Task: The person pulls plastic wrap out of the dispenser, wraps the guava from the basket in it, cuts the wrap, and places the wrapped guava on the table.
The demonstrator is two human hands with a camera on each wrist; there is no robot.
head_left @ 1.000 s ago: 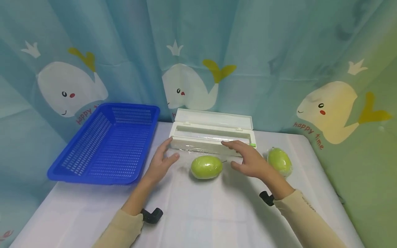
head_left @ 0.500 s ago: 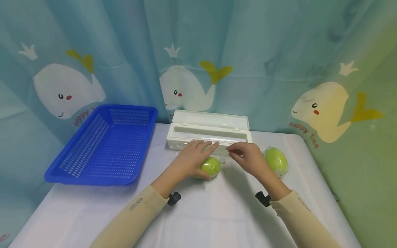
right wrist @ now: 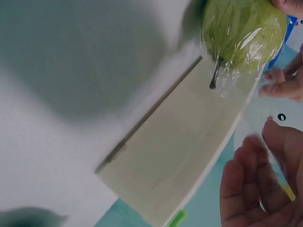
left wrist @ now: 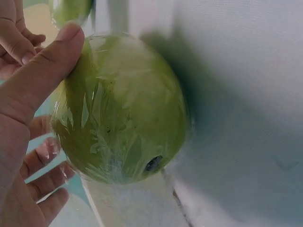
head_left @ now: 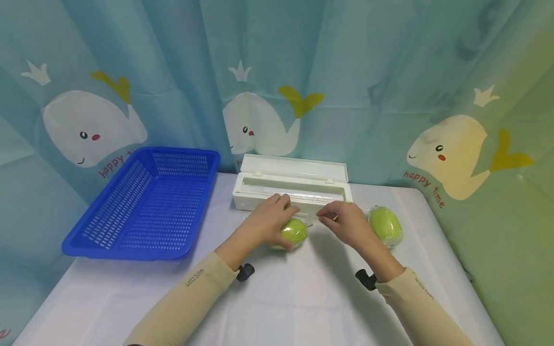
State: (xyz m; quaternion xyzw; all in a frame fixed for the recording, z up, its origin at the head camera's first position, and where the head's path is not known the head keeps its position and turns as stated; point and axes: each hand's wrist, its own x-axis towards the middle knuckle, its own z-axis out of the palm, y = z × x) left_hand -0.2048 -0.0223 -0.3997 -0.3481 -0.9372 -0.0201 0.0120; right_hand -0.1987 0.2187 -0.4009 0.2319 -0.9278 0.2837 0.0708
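Observation:
A green pear (head_left: 293, 231) in clear cling film lies on the table in front of a white cling film box. My left hand (head_left: 266, 223) holds the pear, its thumb on the near side and its fingers round the far side; the left wrist view shows the wrapped pear (left wrist: 123, 113) with a dark spot at its lower end. Just right of the pear's stem, my right hand (head_left: 346, 223) pinches a barely visible edge of film between thumb and fingers. In the right wrist view, loose film (right wrist: 232, 85) stands out round the stem.
The white box (head_left: 294, 192) has its lid up, with a film roll (head_left: 298, 193) inside. A second wrapped pear (head_left: 385, 225) lies right of my right hand. A blue basket (head_left: 130, 254) stands at the left. A whale-print curtain (head_left: 359, 62) hangs behind the table.
My left hand has moved right from beside the box onto the pear. The right hand's spread fingers have come together near the stem. Both pears stay in place.

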